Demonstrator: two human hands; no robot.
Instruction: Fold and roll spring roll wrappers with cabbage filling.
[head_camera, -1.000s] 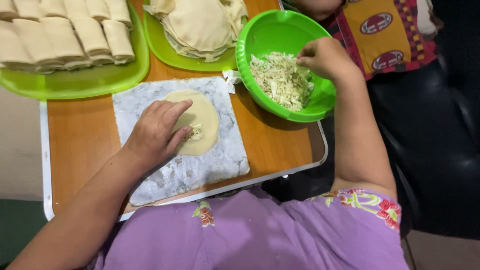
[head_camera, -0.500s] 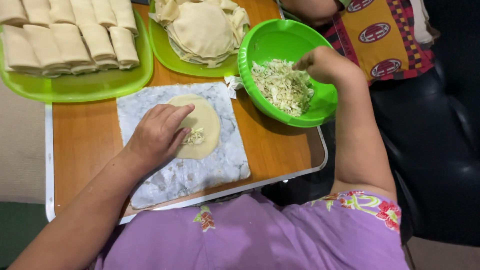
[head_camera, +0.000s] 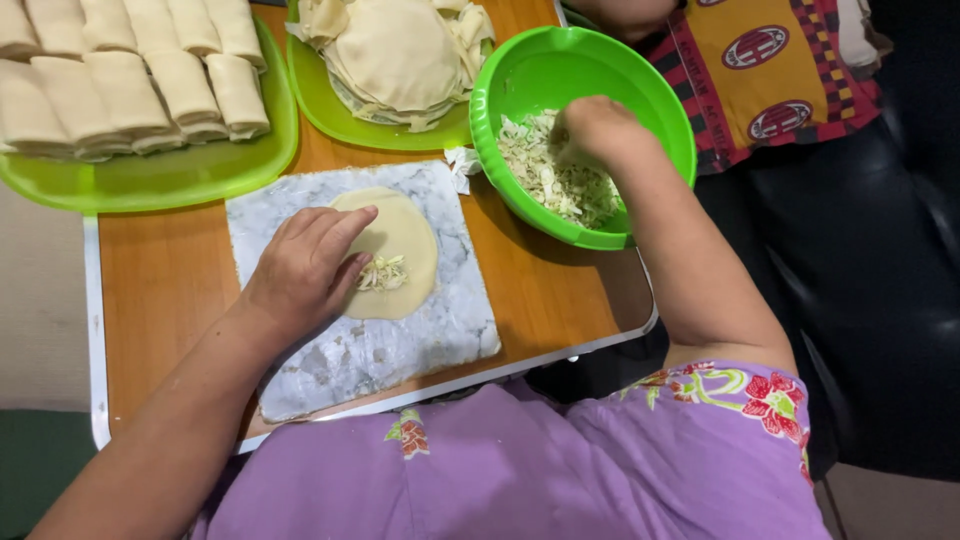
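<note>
- Marble slab (head_camera: 400, 350) is laid on the table (head_camera: 170, 290); a round wrapper (head_camera: 405, 240) is pinned by the flat, open left hand (head_camera: 305, 270).
- Filling (head_camera: 382, 273) is heaped crosswise on it.
- Right hand (head_camera: 595, 130) is cupped in the green bowl (head_camera: 600, 70); its grasp cannot be told.

The right hand (head_camera: 592, 130) dips into the green bowl (head_camera: 640, 100), its fingertips buried in the shredded cabbage (head_camera: 545, 175), so their grip cannot be told. The left hand (head_camera: 305, 265) covers the left edge of the round wrapper (head_camera: 400, 240). The tray of rolled wrappers (head_camera: 150, 175) and the plate of stacked wrappers (head_camera: 345, 115) are cut off by the top edge.
</note>
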